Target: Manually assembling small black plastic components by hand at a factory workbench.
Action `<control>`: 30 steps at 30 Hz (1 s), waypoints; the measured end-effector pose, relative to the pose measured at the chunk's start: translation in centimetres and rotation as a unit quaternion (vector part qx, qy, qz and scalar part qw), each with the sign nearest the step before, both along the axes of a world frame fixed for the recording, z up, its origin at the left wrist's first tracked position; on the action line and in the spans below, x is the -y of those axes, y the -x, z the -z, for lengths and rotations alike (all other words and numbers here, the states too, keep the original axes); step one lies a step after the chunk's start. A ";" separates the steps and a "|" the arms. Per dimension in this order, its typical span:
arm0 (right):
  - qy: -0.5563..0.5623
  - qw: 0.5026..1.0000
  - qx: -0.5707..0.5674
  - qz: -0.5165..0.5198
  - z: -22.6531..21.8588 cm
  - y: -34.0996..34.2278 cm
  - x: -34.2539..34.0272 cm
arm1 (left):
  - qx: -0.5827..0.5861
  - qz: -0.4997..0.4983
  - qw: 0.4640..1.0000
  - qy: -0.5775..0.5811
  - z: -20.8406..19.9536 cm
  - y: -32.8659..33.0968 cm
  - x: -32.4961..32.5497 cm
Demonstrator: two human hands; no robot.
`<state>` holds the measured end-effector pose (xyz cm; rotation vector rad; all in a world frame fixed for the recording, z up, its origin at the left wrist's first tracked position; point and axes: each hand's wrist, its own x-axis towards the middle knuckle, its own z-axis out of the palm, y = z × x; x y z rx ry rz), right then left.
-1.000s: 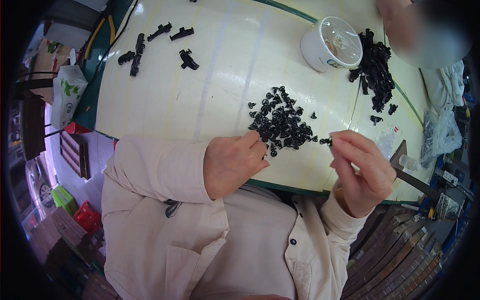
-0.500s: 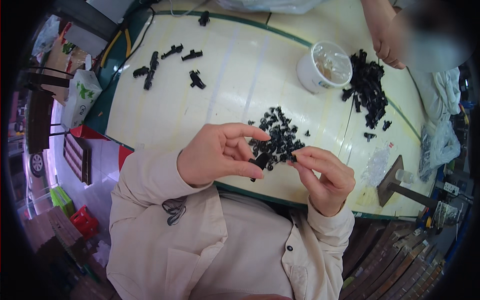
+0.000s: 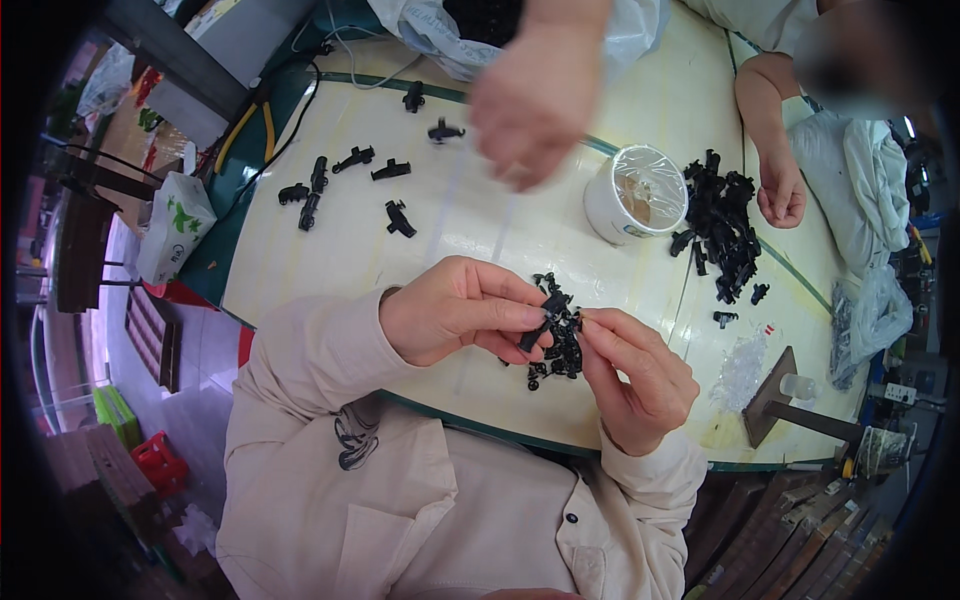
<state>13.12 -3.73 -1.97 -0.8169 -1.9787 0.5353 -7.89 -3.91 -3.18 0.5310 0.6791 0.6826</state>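
Note:
My left hand [image 3: 468, 312] is closed on a black plastic fitting [image 3: 537, 330], held slanted between thumb and fingers. Close beside it, the fingertips of my right hand [image 3: 640, 375] pinch a tiny black piece [image 3: 577, 322] near the fitting's upper end; whether the two touch I cannot tell. Under both hands lies a heap of small black plastic parts [image 3: 567, 358], partly hidden by my fingers. Several finished-looking black fittings, one of them [image 3: 399, 219] nearest my left hand, lie scattered on the table at the far left.
A white tub [image 3: 612, 212] lined with clear plastic stands beyond my right hand, beside a pile of black fittings [image 3: 722, 235]. One co-worker's blurred hand [image 3: 535, 110] reaches over the far side; another person's hand [image 3: 782, 190] rests right of the pile. A metal stand [image 3: 770, 400] sits near right.
My left hand has closed around the fitting, and both hands have come together. A co-worker's arm has entered from the far side, and another fitting appears near it.

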 end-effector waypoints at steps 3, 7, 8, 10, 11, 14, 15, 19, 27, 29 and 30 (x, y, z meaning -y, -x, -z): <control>-0.002 1.000 0.001 -0.002 0.2 0.1 -0.2 | 0.005 0.003 1.000 0.016 0.1 0.1 -0.1; 0.008 1.000 -0.005 -0.006 0.3 0.3 -0.1 | 0.017 0.003 1.000 0.013 0.4 0.1 0.0; 0.007 1.000 -0.005 -0.007 0.3 0.3 -0.1 | 0.022 0.003 1.000 0.013 0.5 0.1 0.0; 0.009 1.000 -0.006 -0.005 0.3 0.3 0.0 | 0.025 0.003 1.000 0.013 0.5 0.1 0.1; 0.011 1.000 -0.007 -0.005 0.3 0.3 0.1 | 0.029 0.009 0.999 0.018 0.6 0.2 0.2; 0.012 1.000 -0.016 -0.003 0.1 0.2 0.2 | 0.051 0.024 0.998 0.022 0.9 0.2 0.1; 0.013 1.000 -0.018 -0.003 0.0 0.2 0.2 | 0.070 0.034 0.997 0.021 1.1 0.3 0.1; 0.012 1.000 -0.014 -0.009 -0.1 0.1 0.2 | 0.090 0.051 0.994 0.027 1.6 0.4 0.0; 0.011 1.000 -0.013 -0.016 0.2 0.1 0.1 | 0.036 0.025 0.999 0.006 1.2 -0.1 0.2; -0.007 1.000 -0.012 -0.009 0.5 0.2 0.0 | 0.019 0.015 1.000 -0.001 0.7 -0.4 0.3; -0.007 1.000 -0.011 -0.010 0.5 0.2 0.0 | 0.001 0.006 1.000 -0.008 0.6 -0.6 0.4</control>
